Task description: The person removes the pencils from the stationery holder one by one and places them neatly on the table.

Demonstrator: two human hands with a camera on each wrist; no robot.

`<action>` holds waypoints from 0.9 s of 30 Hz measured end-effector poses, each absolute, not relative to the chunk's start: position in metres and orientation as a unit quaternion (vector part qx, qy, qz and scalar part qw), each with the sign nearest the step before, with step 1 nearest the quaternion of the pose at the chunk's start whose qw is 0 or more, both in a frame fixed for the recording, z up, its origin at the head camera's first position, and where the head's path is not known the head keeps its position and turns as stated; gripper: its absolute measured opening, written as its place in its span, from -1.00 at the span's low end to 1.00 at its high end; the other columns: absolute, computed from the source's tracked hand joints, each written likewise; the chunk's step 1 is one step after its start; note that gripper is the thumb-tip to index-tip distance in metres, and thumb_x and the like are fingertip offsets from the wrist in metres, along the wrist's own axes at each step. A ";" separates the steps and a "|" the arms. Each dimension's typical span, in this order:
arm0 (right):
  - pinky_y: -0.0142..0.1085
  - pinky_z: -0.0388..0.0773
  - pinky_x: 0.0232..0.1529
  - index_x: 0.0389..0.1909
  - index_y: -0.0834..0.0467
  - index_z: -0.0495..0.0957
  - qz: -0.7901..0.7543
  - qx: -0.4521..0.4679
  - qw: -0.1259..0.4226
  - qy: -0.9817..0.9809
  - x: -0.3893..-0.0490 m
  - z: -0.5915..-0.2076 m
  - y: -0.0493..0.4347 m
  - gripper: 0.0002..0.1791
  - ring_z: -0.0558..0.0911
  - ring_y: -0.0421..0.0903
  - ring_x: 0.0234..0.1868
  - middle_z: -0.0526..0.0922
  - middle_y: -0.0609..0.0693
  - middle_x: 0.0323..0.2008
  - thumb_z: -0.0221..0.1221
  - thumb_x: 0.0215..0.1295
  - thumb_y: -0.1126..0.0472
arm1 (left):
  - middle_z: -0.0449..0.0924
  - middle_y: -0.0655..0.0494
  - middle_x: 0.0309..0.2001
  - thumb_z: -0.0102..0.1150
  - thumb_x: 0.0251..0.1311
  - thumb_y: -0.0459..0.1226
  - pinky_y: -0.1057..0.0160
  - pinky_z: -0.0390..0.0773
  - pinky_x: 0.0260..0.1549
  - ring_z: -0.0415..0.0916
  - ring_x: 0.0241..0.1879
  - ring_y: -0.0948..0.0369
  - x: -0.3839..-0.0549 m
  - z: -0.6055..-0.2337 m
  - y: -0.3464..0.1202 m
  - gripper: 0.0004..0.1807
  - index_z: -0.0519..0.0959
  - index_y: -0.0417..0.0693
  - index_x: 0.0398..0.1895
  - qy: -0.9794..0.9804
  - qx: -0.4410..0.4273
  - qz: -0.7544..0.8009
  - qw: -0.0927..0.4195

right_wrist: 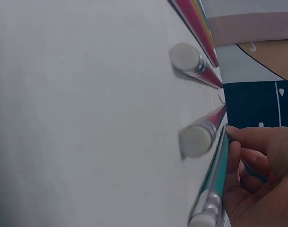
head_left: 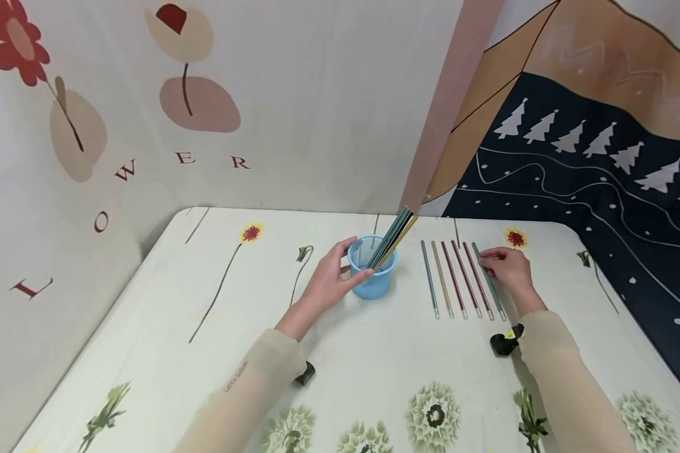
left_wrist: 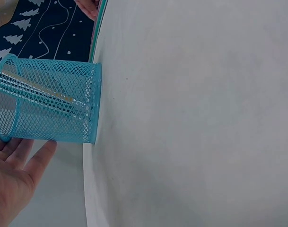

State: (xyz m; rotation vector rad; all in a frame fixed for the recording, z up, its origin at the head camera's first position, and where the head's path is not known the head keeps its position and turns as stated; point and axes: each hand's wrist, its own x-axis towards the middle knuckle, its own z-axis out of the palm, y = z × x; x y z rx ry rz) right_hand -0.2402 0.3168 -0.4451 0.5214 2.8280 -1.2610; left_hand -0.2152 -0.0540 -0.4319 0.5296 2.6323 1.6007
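A light-blue mesh pencil cup stands on the table, holding a bundle of pencils that leans right over its rim. My left hand holds the cup from its left side, thumb at the near side. Seen from the left wrist, the fingers lie against the mesh wall. To the right, several pencils lie side by side: teal, gold and dark red, with white eraser ends towards me. At the right end of the row, my right hand pinches a teal pencil near its far end.
The table is covered by a white cloth printed with flowers. Behind it hangs a pale curtain, and a dark-blue cloth with white trees hangs at the right. A black wrist device sits at the right cuff.
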 end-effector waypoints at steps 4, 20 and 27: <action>-0.57 0.51 -0.47 0.10 0.32 0.56 -0.409 0.161 0.002 0.898 -0.239 -0.442 0.316 -0.63 0.49 -0.38 -0.50 0.59 -0.07 -0.33 0.16 0.42 0.16 | 0.32 -0.08 0.44 0.35 0.23 -0.10 0.08 0.60 0.23 0.31 0.43 0.02 -0.214 -0.431 -0.055 -0.13 0.15 -0.12 0.51 0.841 0.170 0.514 0.007; -0.61 0.58 -0.41 0.17 0.26 0.54 -0.466 0.191 -0.023 0.864 -0.234 -0.432 0.307 -0.63 0.52 -0.37 -0.44 0.54 -0.14 -0.31 0.13 0.45 0.17 | 0.34 -0.07 0.42 0.38 0.21 -0.12 0.07 0.61 0.22 0.33 0.42 0.01 -0.213 -0.433 -0.057 -0.13 0.17 -0.12 0.50 0.839 0.165 0.518 0.003; -0.63 0.64 -0.32 0.17 0.31 0.53 -0.495 0.167 -0.051 0.851 -0.225 -0.422 0.298 -0.62 0.52 -0.42 -0.41 0.51 -0.19 -0.31 0.14 0.45 0.19 | 0.33 -0.09 0.43 0.36 0.22 -0.10 0.10 0.61 0.22 0.32 0.43 0.00 -0.214 -0.433 -0.054 -0.12 0.15 -0.14 0.51 0.838 0.174 0.518 0.003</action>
